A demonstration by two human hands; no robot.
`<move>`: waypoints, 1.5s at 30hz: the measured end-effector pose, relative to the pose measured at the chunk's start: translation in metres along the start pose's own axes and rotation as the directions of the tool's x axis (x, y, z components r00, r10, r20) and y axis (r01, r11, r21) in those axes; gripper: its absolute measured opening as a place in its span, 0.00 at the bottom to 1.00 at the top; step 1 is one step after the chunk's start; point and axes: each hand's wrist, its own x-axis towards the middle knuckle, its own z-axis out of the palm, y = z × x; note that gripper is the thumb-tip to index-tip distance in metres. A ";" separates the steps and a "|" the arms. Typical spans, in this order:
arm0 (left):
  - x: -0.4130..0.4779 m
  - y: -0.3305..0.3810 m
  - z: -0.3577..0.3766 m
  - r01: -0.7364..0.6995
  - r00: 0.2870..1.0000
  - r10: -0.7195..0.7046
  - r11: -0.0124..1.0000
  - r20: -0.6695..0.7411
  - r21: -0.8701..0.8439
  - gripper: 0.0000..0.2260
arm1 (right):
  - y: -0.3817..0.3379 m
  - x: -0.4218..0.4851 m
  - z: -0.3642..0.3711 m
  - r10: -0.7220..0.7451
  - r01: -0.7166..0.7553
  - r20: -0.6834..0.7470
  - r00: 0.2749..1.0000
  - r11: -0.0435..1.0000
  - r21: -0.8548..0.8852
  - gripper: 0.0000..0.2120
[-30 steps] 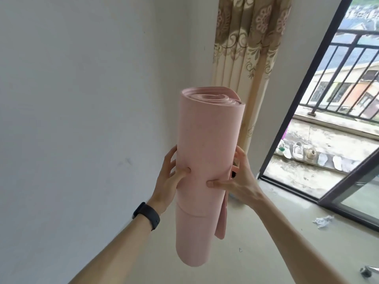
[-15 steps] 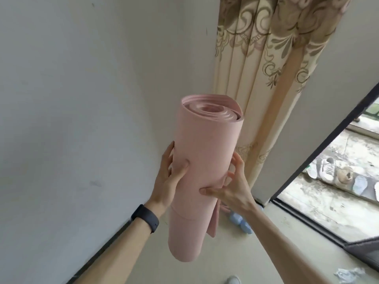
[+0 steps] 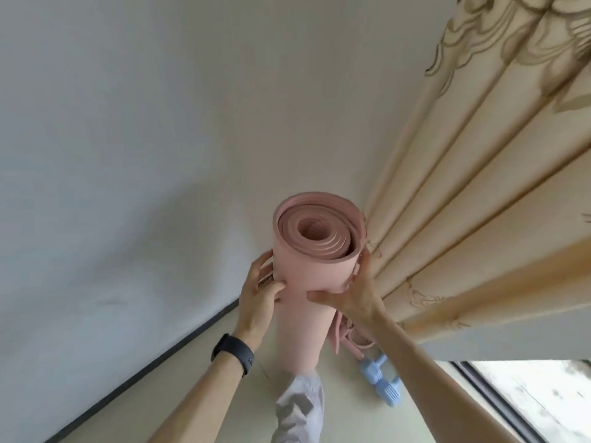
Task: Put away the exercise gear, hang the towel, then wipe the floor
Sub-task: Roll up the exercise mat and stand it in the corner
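Yoga mat (image 3: 303, 276), upright in the floor's (image 3: 224, 394) corner beside the curtain (image 3: 463, 219), is gripped near its top by left hand (image 3: 259, 295) and right hand (image 3: 355, 294); it should be seated flat before release.

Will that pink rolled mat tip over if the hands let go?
Probably tippy: the pink mat is tall, narrow and upright on end. The wall and curtain beside it might prop it. Its loosely wound layers may spring open.
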 end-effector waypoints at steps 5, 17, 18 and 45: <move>0.094 0.000 0.027 0.118 0.992 -0.119 0.992 -0.029 -0.037 0.17 | 0.037 0.091 0.009 0.073 -0.072 0.009 0.997 0.994 -0.088 0.55; 0.266 -0.107 0.064 0.284 0.959 -0.284 0.959 -0.006 0.016 0.18 | 0.153 0.247 0.016 0.381 -0.384 0.094 0.920 0.923 0.021 0.32; 0.278 -0.116 0.067 0.277 0.961 -0.277 0.959 -0.010 0.055 0.19 | 0.163 0.256 0.017 0.395 -0.396 0.089 0.914 0.918 -0.017 0.36; 0.390 -0.141 0.099 0.018 0.999 -0.034 0.711 0.008 0.703 0.35 | 0.198 0.350 0.023 0.490 -0.491 -0.112 0.864 0.871 0.023 0.24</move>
